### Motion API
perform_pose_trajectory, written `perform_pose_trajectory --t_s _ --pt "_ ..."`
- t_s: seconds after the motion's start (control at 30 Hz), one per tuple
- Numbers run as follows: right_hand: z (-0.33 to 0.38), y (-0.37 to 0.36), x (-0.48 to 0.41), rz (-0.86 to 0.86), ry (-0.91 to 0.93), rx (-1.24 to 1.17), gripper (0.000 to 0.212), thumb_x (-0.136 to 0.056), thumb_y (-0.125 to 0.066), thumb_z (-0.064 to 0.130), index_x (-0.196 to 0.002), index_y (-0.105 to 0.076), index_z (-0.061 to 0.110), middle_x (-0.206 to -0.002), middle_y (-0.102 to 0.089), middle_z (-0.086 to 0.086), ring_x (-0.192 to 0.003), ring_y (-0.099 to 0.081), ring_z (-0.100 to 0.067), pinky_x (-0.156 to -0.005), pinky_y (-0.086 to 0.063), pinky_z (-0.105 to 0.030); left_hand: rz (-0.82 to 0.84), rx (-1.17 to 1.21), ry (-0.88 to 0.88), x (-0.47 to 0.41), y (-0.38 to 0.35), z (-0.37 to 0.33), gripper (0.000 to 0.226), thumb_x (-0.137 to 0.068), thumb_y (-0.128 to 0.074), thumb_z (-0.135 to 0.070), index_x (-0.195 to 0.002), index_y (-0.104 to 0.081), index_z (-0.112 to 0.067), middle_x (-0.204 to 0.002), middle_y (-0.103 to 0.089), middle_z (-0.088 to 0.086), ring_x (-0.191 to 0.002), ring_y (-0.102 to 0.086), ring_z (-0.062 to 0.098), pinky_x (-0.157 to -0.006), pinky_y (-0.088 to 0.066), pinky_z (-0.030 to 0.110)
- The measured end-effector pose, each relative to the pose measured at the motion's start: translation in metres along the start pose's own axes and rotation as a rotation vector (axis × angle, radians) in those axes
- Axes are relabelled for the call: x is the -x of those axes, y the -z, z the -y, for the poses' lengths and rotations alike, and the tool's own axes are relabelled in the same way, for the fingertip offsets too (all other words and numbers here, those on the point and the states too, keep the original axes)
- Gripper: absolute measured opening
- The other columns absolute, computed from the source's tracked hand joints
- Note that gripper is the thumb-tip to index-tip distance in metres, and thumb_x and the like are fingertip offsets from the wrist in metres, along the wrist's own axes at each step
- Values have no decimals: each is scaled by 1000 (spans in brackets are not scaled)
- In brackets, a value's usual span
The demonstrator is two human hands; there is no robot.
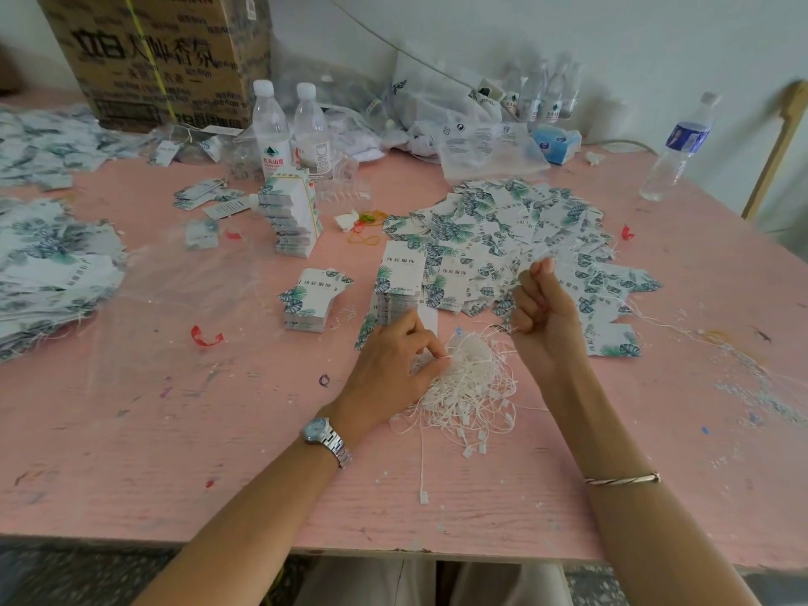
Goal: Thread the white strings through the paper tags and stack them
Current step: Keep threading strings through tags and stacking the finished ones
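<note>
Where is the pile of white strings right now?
In the head view, the string pile lies on the pink table, between the left hand and right hand.

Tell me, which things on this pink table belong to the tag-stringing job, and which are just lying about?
Part of the job:
white strings, in a tangle
stack of paper tags
loose strung tags, spread out behind

Just lying about:
water bottles
cardboard box
rubber bands
blue tissue pack
red scrap
</note>
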State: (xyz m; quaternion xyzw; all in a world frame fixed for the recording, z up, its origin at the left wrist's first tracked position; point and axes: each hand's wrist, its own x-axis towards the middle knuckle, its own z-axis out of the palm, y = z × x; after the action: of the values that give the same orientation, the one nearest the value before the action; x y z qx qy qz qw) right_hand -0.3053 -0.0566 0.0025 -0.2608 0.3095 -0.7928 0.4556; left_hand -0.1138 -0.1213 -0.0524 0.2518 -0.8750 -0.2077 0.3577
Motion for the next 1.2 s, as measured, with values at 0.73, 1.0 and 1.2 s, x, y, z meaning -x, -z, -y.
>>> perform_pose_trajectory --t_s 0.73,1.0,1.2 --pt "-14 -4 5 90 -60 518 17 -88 -64 26 -83 -63 10 -55 -29 9 -49 -22 -6 -46 -28 -15 -550 -355 237 -7 20 10 34 -94 -67 -25 -128 -68 -28 -117 -52 10 -104 -38 24 -92 -27 27" --pt "-20 -7 6 88 -76 616 17 -79 -75 26 -66 -66 21 -65 -14 -9 -56 -13 -16 -46 -25 -19 -464 -440 211 -9 18 14 29 -87 -76 -25 -115 -74 -31 -124 -56 11 -108 -38 27 -87 -35 40" --pt "-23 -8 7 85 -77 667 10 -75 -77 27 -71 -73 19 -51 -35 9 -48 -21 -9 -45 -25 -19 -609 -457 128 -9 21 15 23 -80 -83 -23 -100 -80 -33 -115 -63 7 -103 -40 25 -83 -25 31"
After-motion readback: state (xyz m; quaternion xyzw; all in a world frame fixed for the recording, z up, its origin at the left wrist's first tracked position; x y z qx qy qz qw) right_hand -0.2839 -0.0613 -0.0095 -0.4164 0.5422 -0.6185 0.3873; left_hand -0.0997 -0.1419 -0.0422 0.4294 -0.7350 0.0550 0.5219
